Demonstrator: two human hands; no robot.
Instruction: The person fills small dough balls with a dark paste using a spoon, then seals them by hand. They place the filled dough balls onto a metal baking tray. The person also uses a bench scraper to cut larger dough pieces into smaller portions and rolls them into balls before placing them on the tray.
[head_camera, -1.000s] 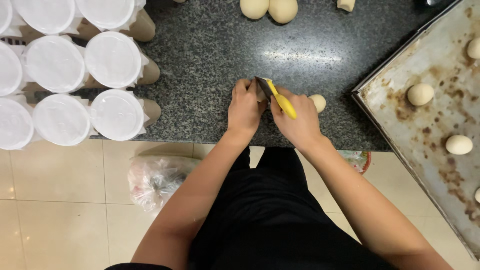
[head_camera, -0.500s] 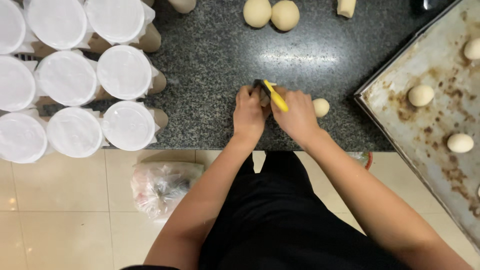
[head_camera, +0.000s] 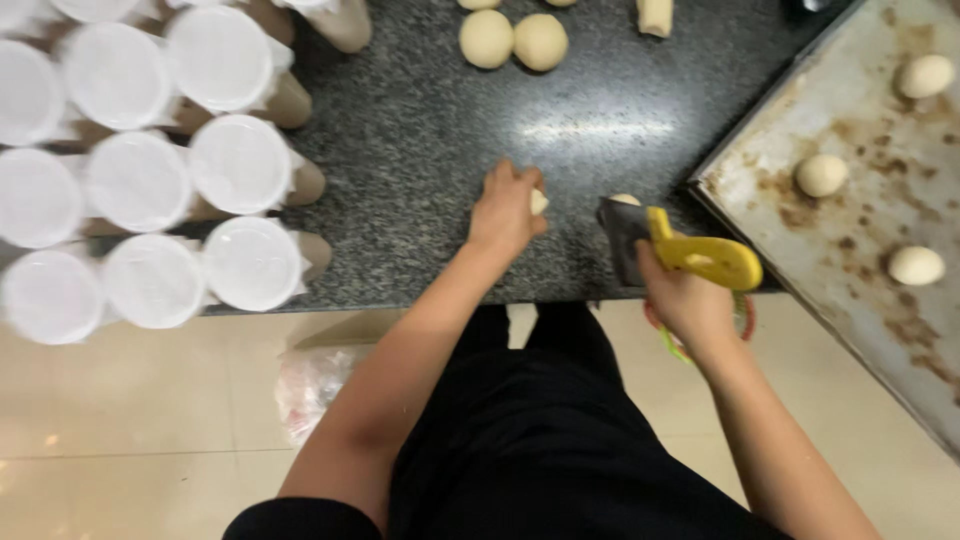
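Observation:
My left hand (head_camera: 506, 210) rests on the dark speckled counter (head_camera: 420, 130), cupped over a small piece of pale dough (head_camera: 539, 201) that shows at its fingertips. My right hand (head_camera: 685, 295) sits at the counter's front edge and grips a dough scraper (head_camera: 665, 245) with a yellow handle and a dark blade. Just behind the blade a small dough piece (head_camera: 625, 199) peeks out. The two hands are about a hand's width apart.
Two round dough balls (head_camera: 513, 40) and a dough stub (head_camera: 655, 15) lie at the counter's far side. A stained metal baking tray (head_camera: 850, 230) at the right holds several dough balls. Stacked white-lidded cups (head_camera: 150, 180) fill the left. A plastic bag (head_camera: 315, 385) lies on the tiled floor.
The hands were together over the dough. Now they have parted: the left hand holds a cut piece on the counter, and the right hand has drawn the scraper right, toward the front edge.

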